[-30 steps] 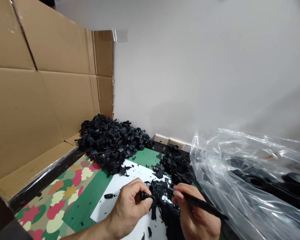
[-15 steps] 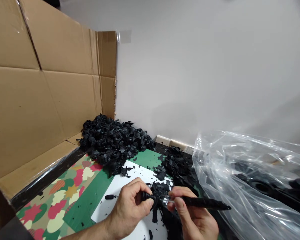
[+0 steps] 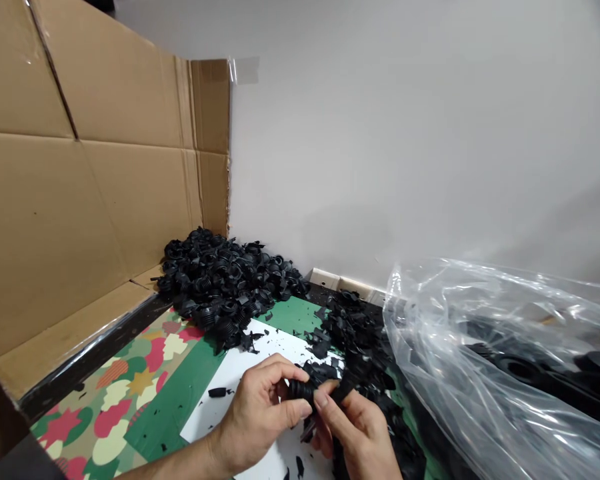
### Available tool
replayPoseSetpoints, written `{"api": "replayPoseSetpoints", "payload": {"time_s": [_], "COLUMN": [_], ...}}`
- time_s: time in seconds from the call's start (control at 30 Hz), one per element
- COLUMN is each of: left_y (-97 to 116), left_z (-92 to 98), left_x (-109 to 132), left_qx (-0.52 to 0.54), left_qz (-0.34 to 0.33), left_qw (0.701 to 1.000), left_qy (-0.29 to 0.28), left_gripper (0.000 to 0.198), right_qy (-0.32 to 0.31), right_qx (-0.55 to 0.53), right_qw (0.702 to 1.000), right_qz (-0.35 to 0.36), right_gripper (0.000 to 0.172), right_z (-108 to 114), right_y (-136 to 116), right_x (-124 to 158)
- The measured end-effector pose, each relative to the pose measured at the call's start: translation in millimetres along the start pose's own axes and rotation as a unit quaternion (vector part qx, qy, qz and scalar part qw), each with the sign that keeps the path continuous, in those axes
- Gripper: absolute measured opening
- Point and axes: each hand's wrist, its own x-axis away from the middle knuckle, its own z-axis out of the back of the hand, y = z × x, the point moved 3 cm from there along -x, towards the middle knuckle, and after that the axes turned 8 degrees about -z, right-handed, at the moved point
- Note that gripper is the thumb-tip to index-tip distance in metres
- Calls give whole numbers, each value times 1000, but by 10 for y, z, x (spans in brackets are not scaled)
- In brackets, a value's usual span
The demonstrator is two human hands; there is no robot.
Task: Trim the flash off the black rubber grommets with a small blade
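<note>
Since the grip of each hand is closed, a black ribbed rubber piece (image 3: 301,390) is held by the left hand (image 3: 257,417) at lower centre of the frame, and a black strip (image 3: 344,389) touching it is pinched by the right hand (image 3: 353,433), above a white sheet (image 3: 220,420). A heap of similar ribbed pieces (image 3: 225,287) is piled against a cardboard wall (image 3: 90,200); a clear plastic bag (image 3: 480,347) lies at right.

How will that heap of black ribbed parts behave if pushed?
The heap of black ribbed parts would probably slump and spread, since the pieces lie loose on one another. They look light, likely plastic or rubber. Round ones may roll, though the cardboard wall should stop them.
</note>
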Motion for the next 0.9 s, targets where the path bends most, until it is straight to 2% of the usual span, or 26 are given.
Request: {"api": "replayPoseSetpoints", "payload": {"time_s": [0.1,0.63,0.9], "left_y": [-33,-53,-76], "left_z": [12,33,37], "left_x": [-19,-39,-18], "left_qx": [23,53,28], "left_qz": [19,22,35], "left_qw": [1000,998,998], "left_qy": [2,28,51], "left_gripper": [24,28,22], "right_qy": [13,27,28], "right_qx": [-8,-19,-9], "right_qw": [1000,999,1000], "right_qz": [-5,3,11], "right_gripper": [39,42,42], "right_z": [35,59,0], "right_y": [29,95,116], "right_x": [-25,-87,-91]}}
